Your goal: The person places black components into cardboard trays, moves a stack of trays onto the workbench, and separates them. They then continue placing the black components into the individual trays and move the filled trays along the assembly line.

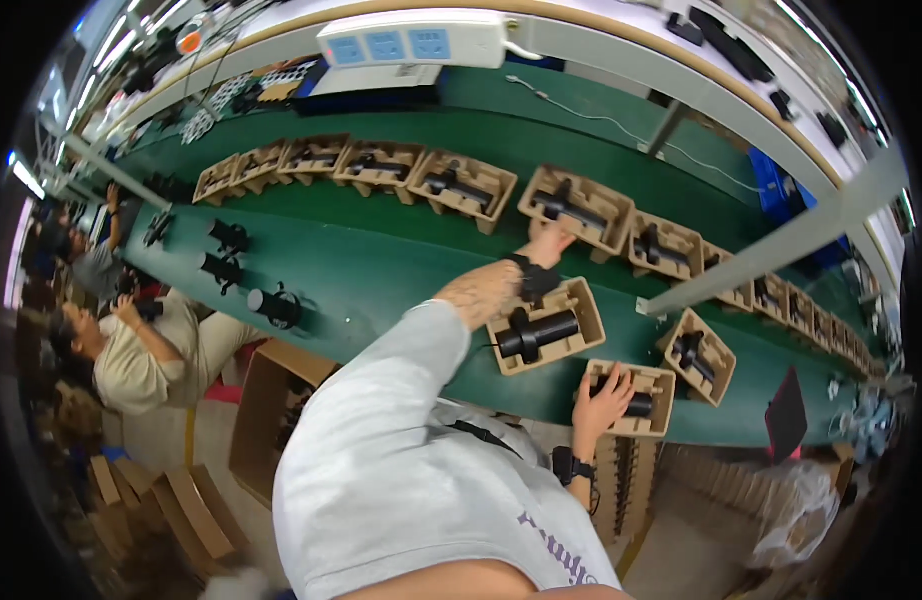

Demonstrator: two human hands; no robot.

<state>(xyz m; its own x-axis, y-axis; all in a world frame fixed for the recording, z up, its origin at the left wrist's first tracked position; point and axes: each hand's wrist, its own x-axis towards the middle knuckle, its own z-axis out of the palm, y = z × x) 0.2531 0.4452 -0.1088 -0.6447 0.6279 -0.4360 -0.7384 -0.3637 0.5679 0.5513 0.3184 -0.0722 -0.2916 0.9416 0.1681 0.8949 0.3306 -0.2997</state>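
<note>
My left hand (549,243), with a black band at the wrist, reaches forward to the near edge of a brown moulded tray (621,208) in the back row. Its fingers close at that edge, partly hidden; a black tube-shaped device (573,208) lies inside. Nearer me, my right hand (605,400) rests with fingers spread over a black cylindrical part (639,405) in another tray (661,420). Between my hands, a third tray (589,300) holds a larger black tube device (546,333). To the right stands an angled tray (723,385) with a black device (693,355).
Several filled trays (461,185) line the back of the green bench (381,260). Black devices (274,307) stand at left. A metal post (761,240) crosses at right, near a dark panel (787,415). A cardboard box (271,400) sits below; people (151,360) sit at left.
</note>
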